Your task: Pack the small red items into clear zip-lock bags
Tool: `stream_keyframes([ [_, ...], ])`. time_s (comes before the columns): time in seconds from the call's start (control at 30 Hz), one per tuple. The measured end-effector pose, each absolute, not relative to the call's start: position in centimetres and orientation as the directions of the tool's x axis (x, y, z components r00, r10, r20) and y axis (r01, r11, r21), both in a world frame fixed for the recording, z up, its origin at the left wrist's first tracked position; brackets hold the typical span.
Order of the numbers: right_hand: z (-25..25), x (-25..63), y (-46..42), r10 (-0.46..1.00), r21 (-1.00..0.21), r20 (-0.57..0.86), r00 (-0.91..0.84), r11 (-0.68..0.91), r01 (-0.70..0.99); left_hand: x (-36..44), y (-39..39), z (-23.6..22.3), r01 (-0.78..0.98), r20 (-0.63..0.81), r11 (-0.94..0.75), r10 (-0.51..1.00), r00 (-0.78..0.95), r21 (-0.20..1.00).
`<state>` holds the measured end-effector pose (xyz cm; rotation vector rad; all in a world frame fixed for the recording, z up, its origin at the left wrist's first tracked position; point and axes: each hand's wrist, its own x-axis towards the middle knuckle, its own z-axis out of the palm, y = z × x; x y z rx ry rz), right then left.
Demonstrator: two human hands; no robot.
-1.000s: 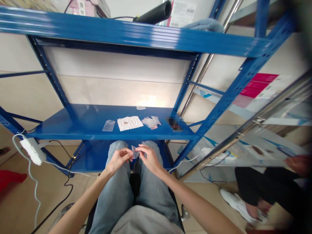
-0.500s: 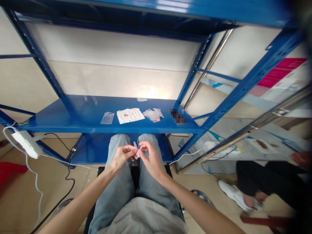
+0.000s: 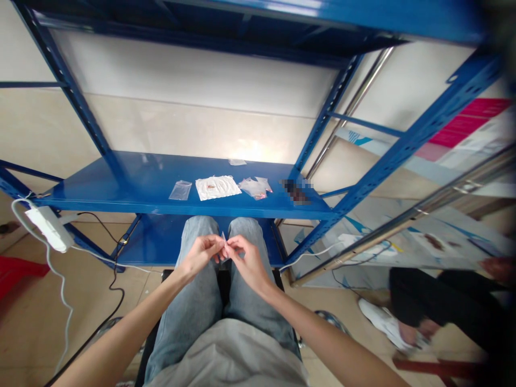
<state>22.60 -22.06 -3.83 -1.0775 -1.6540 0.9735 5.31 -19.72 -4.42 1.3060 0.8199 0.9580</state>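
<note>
Above my knees, my left hand (image 3: 206,251) and my right hand (image 3: 244,255) meet, fingertips pinched together on a small clear plastic bag (image 3: 224,236). Only a thin edge of it shows between the fingers, and its contents cannot be made out. On the blue shelf (image 3: 133,183) ahead lies a flat clear zip bag (image 3: 180,190). Beside it is a white cloth-like piece (image 3: 224,186) with a small brownish item (image 3: 211,186) on top. To its right, several small clear bags (image 3: 256,187) with pinkish bits lie in a loose pile.
A pixelated dark object (image 3: 295,192) lies at the shelf's right end, and a small white packet (image 3: 237,162) at the back. A white power strip (image 3: 49,228) with cables hangs at left. At right sits another person, with dark trousers (image 3: 439,295) and a white shoe (image 3: 382,322).
My right fingertips have closed in on the small bag beside my left ones, and less of it shows. The view has shifted slightly; the items on the shelf lie as before.
</note>
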Motion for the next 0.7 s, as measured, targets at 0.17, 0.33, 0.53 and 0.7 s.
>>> stream_keyframes([
  [0.17, -3.9, 22.7, -22.1, 0.944, -0.938, 0.223, -0.243, 0.276, 0.210, 5.7, -20.2, -4.4, -0.040, 0.069, -0.058, 0.914, 0.399, 0.998],
  [0.33, -4.2, 22.9, -21.9, 0.940, -0.908, 0.211, -0.269, 0.290, 0.301, 6.0, -20.9, -4.3, 0.046, 0.096, -0.121, 0.929, 0.357, 0.992],
  [0.53, -4.0, 23.0, -21.7, 0.931, -0.751, 0.229, -0.286, 0.355, 0.557, 6.0, -21.3, -4.9, 0.317, 0.144, -0.234, 0.949, 0.281, 0.919],
  [0.7, -3.7, 23.5, -21.4, 0.946, -0.661, 0.242, -0.216, 0.324, 0.677, 6.1, -21.7, -4.4, 0.562, 0.200, -0.285, 0.957, 0.209, 0.777],
])
